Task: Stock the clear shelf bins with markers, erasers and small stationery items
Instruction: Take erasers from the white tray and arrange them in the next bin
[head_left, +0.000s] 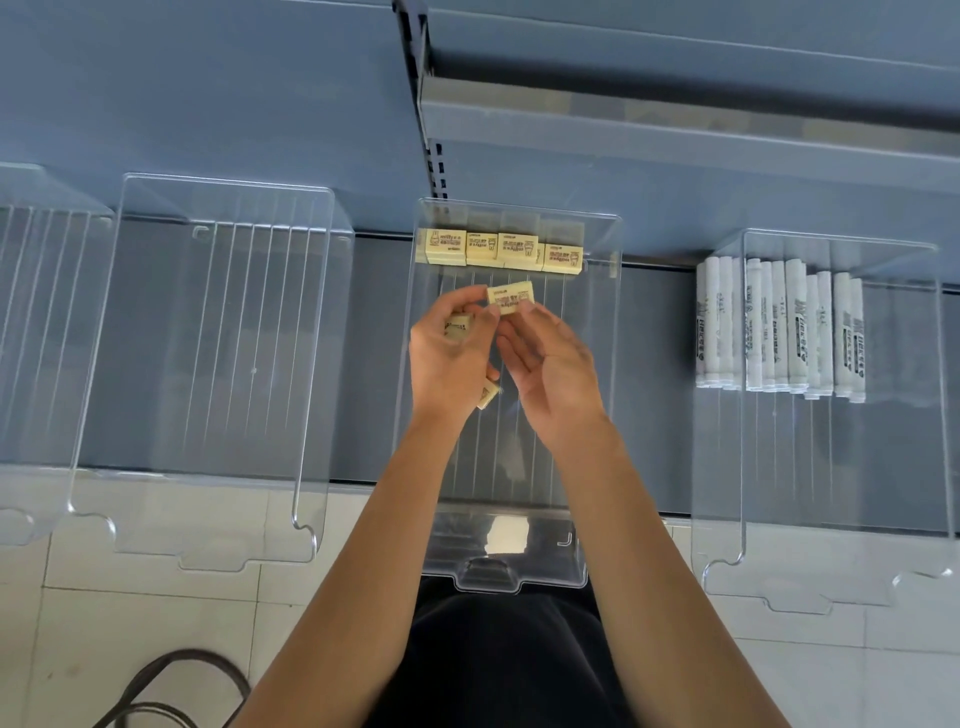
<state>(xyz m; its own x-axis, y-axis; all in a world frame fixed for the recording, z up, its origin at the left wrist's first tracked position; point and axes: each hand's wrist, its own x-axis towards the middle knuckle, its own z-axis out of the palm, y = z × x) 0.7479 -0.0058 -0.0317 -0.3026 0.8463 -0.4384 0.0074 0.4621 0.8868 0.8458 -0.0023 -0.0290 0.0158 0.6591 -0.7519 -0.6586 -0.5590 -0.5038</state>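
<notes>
Over the middle clear bin (602, 364) my two hands meet. My right hand (550, 364) pinches one cream eraser (511, 297) at its fingertips, and the thumb of my left hand (449, 358) touches that eraser too. My left hand is curled round a few more cream erasers (458, 326); one (487, 396) pokes out below the palm. A row of cream erasers (501, 250) lines the back of this bin. The bin on the right (883, 467) holds several white markers (779, 327) laid side by side.
Two clear bins (218, 364) stand to the left on the grey shelf (374, 364), with nothing in the nearer one. A higher shelf (675, 119) overhangs at the back right. A dark curved cable or handle (171, 686) lies on the tiled floor at lower left.
</notes>
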